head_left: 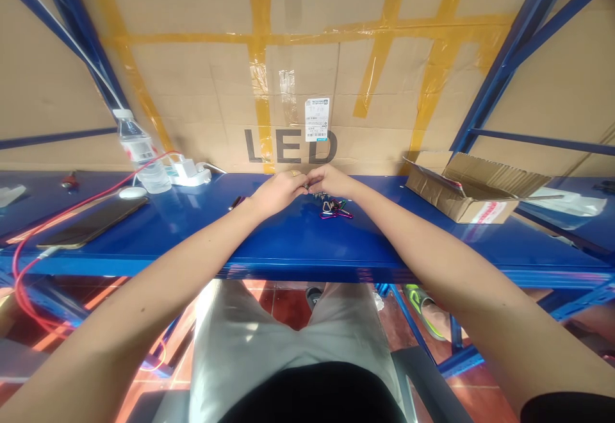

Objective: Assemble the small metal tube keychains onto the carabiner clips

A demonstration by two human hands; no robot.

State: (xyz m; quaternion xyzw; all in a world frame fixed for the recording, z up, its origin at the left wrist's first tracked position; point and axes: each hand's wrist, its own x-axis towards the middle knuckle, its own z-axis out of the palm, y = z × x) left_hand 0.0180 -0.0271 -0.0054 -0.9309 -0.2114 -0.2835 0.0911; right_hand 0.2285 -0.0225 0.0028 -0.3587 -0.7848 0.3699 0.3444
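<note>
My left hand [282, 190] and my right hand [330, 182] meet above the far middle of the blue shelf [307, 243]. Their fingertips are pinched together around something too small and too hidden to name. Just below my right hand lies a small pile of coloured carabiners [336, 209], pink and green among them, with little metal pieces beside it. Partly behind my left wrist, a few small dark and purplish items [235, 203] rest on the shelf.
At left stand a water bottle [144, 154] and a white charger [187, 170]; a phone [93, 223] with a red cable lies nearer. An open cardboard box [473, 195] sits at right. Behind rises a large taped carton [206, 102], between blue rack posts [514, 58].
</note>
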